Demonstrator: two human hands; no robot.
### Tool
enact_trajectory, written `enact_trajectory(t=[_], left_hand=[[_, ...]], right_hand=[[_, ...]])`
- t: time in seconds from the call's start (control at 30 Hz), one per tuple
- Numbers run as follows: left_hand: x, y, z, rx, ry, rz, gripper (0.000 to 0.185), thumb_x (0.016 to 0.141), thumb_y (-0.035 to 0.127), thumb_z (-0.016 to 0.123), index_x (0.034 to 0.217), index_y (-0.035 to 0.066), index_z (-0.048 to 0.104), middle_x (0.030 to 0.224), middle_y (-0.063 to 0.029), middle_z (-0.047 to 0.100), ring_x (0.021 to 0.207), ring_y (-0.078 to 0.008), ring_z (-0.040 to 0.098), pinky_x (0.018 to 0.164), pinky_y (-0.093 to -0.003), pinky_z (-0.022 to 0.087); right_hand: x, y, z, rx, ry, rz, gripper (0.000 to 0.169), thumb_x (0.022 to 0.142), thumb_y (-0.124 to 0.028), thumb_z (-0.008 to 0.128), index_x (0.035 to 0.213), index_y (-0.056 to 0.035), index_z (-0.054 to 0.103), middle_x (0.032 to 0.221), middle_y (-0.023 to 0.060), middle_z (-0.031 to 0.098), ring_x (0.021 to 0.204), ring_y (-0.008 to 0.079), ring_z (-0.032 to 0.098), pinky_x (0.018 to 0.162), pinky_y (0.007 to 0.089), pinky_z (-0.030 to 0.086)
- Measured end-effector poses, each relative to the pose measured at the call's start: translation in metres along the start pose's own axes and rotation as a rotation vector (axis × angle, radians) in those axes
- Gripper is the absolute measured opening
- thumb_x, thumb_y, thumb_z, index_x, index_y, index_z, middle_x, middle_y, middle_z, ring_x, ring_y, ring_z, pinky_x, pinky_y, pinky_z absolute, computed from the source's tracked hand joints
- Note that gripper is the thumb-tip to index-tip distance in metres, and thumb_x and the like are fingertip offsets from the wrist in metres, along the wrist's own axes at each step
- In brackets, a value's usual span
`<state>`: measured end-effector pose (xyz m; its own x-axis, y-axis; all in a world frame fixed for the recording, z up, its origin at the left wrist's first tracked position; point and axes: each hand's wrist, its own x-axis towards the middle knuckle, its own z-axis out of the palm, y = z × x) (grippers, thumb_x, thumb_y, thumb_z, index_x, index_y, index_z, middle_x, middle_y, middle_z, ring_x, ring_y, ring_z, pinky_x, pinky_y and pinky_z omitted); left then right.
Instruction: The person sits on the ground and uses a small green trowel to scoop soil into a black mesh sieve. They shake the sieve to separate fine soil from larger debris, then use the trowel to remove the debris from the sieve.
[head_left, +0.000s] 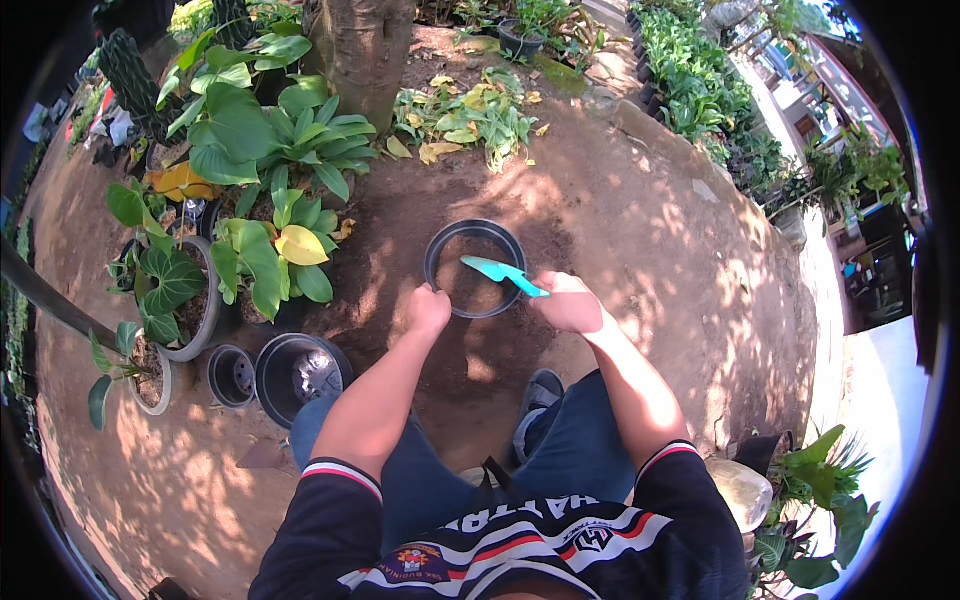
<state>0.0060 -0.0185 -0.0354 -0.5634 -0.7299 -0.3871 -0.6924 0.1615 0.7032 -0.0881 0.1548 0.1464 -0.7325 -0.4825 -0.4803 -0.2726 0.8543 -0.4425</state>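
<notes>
A round black plastic plant pot (475, 313) stands on the soil in front of me, with brown soil (472, 289) inside it. My left hand (429, 309) grips the near left part of its rim. In my right hand (568, 302) is the handle of a turquoise hand trowel (495, 268). The trowel's blade extends leftward over the pot's opening, its tip above the soil. Whether the blade touches the soil is hard to tell. My right hand is just outside the pot's right rim.
At my left are a large black pot (271, 390) and a small black pot (217, 379). Leafy potted plants (176, 292) crowd the left side beside a tree trunk (361, 60). Pulled-looking leafy cuttings (472, 116) lie beyond the pot. A stone edging (675, 146) borders plants at right.
</notes>
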Motion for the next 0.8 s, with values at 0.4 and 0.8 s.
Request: enact_trajectory(t=[0.4,0.8], left_hand=[[-0.016,0.018,-0.011,0.11,0.034,-0.037,0.017,0.082,0.011,0.048,0.09,0.006,0.062,0.079,-0.014,0.065,0.082,-0.0274,0.064,0.074,-0.0371,0.048],[-0.029,0.042,-0.024,0.174,-0.021,-0.125,0.024,0.082,0.015,0.05,0.102,0.005,0.06,0.104,-0.019,0.06,0.101,-0.0327,0.057,0.086,-0.0395,0.045]], right_hand=[[0.0,0.001,0.037,-0.32,0.104,-0.02,0.034,0.079,-0.022,0.053,0.11,-0.0108,0.058,0.092,0.0177,0.064,0.089,0.034,0.061,0.078,0.0431,0.049],[-0.004,0.003,0.03,-0.227,0.128,-0.039,0.027,0.076,-0.016,0.051,0.1,-0.0088,0.062,0.093,0.0193,0.063,0.089,0.0353,0.061,0.078,0.043,0.048]])
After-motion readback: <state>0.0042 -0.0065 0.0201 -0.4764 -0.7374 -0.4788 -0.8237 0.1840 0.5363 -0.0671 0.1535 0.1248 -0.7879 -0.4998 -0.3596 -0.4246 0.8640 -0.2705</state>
